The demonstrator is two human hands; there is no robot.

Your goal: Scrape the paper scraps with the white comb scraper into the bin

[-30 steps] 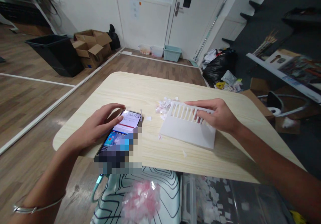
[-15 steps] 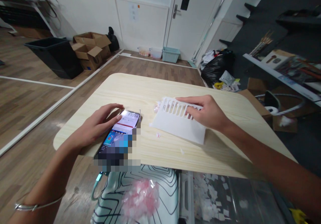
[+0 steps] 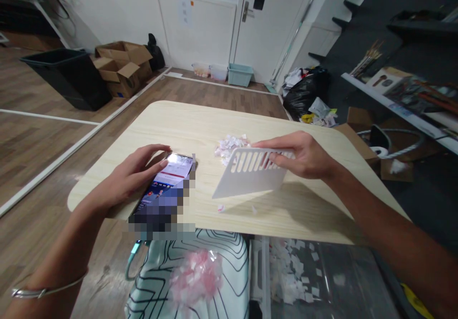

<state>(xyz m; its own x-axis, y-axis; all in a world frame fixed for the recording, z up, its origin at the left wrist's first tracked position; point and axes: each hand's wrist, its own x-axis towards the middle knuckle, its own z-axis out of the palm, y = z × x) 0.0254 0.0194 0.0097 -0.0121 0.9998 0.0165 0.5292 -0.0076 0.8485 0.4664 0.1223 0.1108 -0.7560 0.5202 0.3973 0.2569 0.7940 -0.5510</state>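
Head view, slotted white board pinched in right hand fingers, tilted

A pale wood table with rounded corners is carrying everything here, its grain running side to side. A phone is lying flat near the front left edge with its screen glowing and its near end reaching right to the rim. A heap of pink-and-white paper scraps is sitting around the middle, well apart from the phone. Two stray bits are lying close to the front edge, apart from the heap. A slotted sheet is tilting above the top and casting a shadow on it; whether its low corner is touching the wood is unclear. The far half is showing only bare wood.
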